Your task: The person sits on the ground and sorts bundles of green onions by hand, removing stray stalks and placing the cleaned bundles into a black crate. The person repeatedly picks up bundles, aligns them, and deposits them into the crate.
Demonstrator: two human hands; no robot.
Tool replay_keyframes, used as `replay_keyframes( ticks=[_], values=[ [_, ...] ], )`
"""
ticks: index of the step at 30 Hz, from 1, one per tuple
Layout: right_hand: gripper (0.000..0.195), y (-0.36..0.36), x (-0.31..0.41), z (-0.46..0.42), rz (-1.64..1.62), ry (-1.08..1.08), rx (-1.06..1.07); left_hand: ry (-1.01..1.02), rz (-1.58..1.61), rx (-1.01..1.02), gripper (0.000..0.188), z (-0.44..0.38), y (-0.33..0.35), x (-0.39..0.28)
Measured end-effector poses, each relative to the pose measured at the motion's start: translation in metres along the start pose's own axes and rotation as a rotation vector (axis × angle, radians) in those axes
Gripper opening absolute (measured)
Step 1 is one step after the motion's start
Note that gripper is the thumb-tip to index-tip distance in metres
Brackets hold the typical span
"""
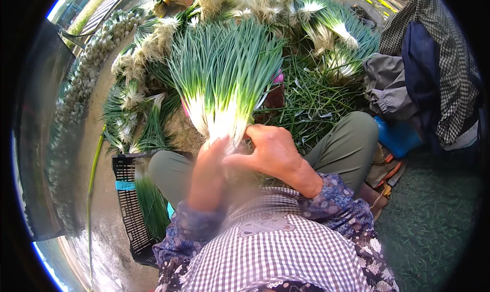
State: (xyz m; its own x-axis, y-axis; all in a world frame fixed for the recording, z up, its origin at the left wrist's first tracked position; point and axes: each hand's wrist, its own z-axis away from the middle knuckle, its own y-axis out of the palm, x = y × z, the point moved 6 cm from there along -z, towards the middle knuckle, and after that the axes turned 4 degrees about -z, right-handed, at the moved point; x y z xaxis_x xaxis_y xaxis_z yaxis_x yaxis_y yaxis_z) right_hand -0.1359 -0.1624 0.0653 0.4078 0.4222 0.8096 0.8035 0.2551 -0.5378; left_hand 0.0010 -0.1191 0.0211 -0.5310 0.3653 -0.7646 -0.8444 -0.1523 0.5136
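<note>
A fanned bunch of scallions (226, 73) stands before me, green tops pointing away and white root ends towards me. My left hand (208, 173) grips the white ends from the left and is partly blurred. On the right side, my right hand (273, 150) curls its fingers at the base of the outer stalks, its thumb reaching towards the left hand. The roots between both hands are blurred and partly hidden. Behind the bunch, a bit of a pink object (278, 76) shows.
A black plastic crate (124, 207) beside my left knee holds more scallions (151, 204). Rooted bunches (134, 58) lie piled at left and back. Loose green leaves (317, 104) cover the ground ahead right. Clothes (421, 62) hang at far right, above a blue item (398, 137).
</note>
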Motion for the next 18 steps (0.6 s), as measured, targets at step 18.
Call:
replay_keyframes(
  ticks=[18],
  values=[
    [0.024, 0.048, 0.001, 0.085, -0.191, -0.204, 0.557, 0.007, 0.563, 0.236, 0.036, -0.004, 0.036, -0.062]
  ],
)
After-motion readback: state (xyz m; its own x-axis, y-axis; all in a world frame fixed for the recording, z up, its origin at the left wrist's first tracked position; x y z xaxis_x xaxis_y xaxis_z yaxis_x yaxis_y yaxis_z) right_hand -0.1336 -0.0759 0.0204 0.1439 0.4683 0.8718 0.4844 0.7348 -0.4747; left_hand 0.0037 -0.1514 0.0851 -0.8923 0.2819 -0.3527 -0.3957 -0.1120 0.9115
